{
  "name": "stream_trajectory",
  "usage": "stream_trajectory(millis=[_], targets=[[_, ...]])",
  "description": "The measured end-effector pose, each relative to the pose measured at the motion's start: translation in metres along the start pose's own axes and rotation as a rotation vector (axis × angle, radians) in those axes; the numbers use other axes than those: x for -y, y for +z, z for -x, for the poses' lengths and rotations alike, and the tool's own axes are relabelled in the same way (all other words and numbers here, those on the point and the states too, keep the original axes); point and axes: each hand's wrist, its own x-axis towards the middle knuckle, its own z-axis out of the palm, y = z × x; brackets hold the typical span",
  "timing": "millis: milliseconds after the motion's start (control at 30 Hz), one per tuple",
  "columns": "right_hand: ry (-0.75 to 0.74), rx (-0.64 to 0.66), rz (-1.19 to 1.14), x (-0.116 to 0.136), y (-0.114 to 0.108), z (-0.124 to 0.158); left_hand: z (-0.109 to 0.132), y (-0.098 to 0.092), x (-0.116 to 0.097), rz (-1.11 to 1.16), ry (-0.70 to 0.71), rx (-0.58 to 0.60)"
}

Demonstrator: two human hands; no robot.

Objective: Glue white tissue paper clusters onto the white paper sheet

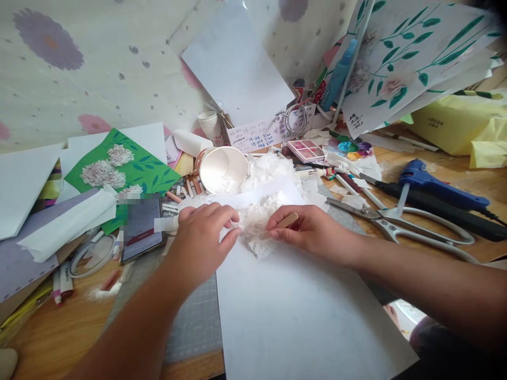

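A ruffled white paper flower (257, 221) lies on the upper part of a large white sheet (301, 306). At its left edge is my left hand (208, 232), thumb and forefinger apart, the fingertips next to the petals. My right hand (309, 232) is closed around a short wooden craft stick (288, 220), with the fingertips against the flower's right side. The stick's lower end is hidden by my fingers. Behind the flower, torn white tissue paper (271, 169) is heaped beside a tipped paper cup (224, 169).
Large scissors (396, 221) and a blue glue gun (439, 184) lie at the right. A phone (142, 227) and a green card with paper flowers (122, 174) are at the left. A grey cutting mat (194, 316) sits under the sheet. Paint (350, 148) is at the back right.
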Motion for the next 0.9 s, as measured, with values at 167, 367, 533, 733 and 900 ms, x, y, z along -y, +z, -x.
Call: stream_trajectory(millis=[167, 367, 533, 733, 900], targets=[[0.021, -0.069, 0.126, -0.008, 0.001, -0.002, 0.005, 0.008, -0.012, 0.084, 0.275, 0.094], [0.028, -0.082, 0.093, -0.006, -0.003, -0.001, 0.005, 0.014, -0.013, 0.115, 0.241, 0.126], [0.039, -0.040, 0.020, -0.006, -0.004, -0.002, 0.005, 0.012, -0.013, 0.115, 0.260, 0.166], [0.051, -0.050, 0.034, -0.007, -0.005, -0.001, 0.005, 0.010, -0.014, 0.117, 0.277, 0.191], [0.014, -0.021, 0.010, -0.006, -0.002, -0.001, 0.004, 0.010, -0.014, 0.120, 0.286, 0.200]])
